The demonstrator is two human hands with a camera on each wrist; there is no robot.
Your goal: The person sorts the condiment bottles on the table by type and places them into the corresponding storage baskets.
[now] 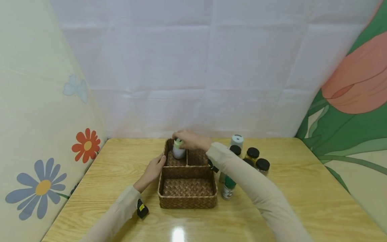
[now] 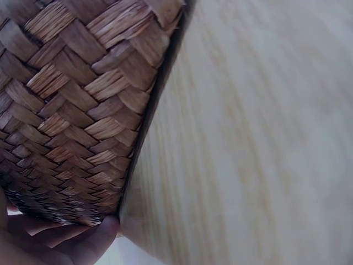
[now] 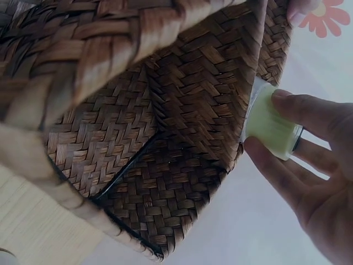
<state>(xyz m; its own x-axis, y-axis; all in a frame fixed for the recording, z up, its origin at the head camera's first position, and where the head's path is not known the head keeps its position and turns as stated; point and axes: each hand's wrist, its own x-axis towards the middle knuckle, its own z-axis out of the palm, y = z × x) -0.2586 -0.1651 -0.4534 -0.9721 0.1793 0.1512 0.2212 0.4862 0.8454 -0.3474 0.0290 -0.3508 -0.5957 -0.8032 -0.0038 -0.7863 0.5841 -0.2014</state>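
Observation:
A brown woven basket (image 1: 188, 202) with one wide front compartment and two smaller back ones stands on the table. My right hand (image 1: 193, 140) grips a white jar (image 1: 179, 153) by its pale green top, low in the back left compartment. In the right wrist view, thumb and fingers close round that green top (image 3: 273, 121), and the divider hides the jar's lower part. My left hand (image 1: 155, 167) rests against the basket's left outer side. Its fingertips touch the woven wall (image 2: 83, 110) near the lower edge in the left wrist view.
Right of the basket stand several jars with black lids (image 1: 262, 164), a light blue-capped container (image 1: 237, 139) and a green-and-white bottle (image 1: 228, 191). My right forearm (image 1: 254, 188) passes over some of them. A white cloth backdrop (image 1: 181, 67) hangs behind the table (image 1: 127, 148).

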